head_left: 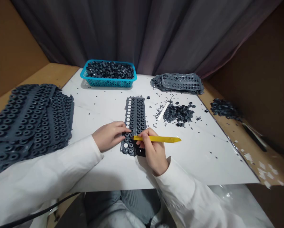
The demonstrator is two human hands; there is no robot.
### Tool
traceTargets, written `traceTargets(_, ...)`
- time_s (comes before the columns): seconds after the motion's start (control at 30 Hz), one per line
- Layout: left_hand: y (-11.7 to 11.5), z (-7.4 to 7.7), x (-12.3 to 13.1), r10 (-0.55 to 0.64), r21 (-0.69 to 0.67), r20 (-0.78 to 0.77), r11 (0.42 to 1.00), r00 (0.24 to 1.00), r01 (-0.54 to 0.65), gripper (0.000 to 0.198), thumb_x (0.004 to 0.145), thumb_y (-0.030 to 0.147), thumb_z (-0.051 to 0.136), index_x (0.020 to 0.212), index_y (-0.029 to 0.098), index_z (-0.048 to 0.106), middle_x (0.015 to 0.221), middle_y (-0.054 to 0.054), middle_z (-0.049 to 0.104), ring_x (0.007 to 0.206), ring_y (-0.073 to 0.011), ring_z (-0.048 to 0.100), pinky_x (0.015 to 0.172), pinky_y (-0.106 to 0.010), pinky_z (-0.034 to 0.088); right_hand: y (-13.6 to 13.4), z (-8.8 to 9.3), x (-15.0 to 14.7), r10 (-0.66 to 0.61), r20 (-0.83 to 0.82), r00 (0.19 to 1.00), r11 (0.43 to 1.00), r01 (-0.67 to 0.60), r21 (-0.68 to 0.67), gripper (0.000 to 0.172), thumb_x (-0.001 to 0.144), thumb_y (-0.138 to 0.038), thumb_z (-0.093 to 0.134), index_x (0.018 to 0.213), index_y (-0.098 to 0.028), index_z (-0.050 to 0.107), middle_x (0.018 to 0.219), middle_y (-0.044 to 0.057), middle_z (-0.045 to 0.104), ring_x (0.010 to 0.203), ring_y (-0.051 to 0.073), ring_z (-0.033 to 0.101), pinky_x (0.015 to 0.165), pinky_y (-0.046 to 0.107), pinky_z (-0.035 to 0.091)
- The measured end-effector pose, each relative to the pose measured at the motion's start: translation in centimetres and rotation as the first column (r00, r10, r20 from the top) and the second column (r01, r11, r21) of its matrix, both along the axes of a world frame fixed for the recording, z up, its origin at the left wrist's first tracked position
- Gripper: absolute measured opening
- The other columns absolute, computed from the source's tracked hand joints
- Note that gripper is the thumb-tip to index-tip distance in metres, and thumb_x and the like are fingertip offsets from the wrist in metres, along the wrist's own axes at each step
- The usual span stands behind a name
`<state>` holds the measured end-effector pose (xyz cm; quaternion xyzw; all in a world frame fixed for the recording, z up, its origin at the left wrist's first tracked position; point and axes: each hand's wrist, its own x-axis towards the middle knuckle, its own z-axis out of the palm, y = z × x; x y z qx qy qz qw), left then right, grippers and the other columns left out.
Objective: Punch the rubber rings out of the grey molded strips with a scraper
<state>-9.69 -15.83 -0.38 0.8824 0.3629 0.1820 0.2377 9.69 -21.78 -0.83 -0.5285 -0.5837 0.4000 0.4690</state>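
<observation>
The right hand (pixel 153 153) has its grip closed around a yellow plastic pry tool (pixel 157 138), whose long axis lies nearly level across the view, tip pointing right, just over a perforated grey rubber strip (pixel 135 110). The strip's long axis runs straight away from the person, mid-way across the white worktop (pixel 203 155). The left hand (pixel 109 136) lies open, fingertips touching the strip.

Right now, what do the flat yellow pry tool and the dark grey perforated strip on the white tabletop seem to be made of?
The flat yellow pry tool in the right hand looks like rigid plastic: opaque, even colour, smooth low sheen. The dark grey perforated strip looks like moulded rubber or soft plastic, with a matte finish and ring-shaped pieces; the look cannot settle which.
</observation>
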Motion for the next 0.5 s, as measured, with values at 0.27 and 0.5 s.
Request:
traceTargets(0.27,0.88,-0.78,-0.17,-0.058,0.029,0.033,0.998,0.998,0.057,0.015,0.084,0.021,0.054,0.093,0.017,0.065,0.087,-0.006,0.061,0.082,-0.0158,0.057,0.074,-0.027,0.045,1.18,-0.47,-0.42,0.063,0.089,0.994,0.998,-0.064,0.010,0.023,0.093,-0.029,0.037,0.076,-0.019,0.051,0.066,0.000,0.055,0.064,0.014,0.054,0.060,0.025,0.042)
traceTargets(0.5,0.49,-0.88,0.10,0.002,-0.024,0.107,1.000,0.994,0.000,0.013,0.084,0.022,0.052,0.085,0.017,0.065,0.084,-0.005,0.062,0.081,-0.0157,0.056,0.073,-0.027,0.044,1.03,-0.46,-0.34,0.067,0.132,0.989,0.998,-0.067,-0.001,0.023,0.093,-0.028,0.036,0.078,-0.019,0.051,0.067,0.001,0.056,0.065,0.014,0.055,0.060,0.025,0.042)
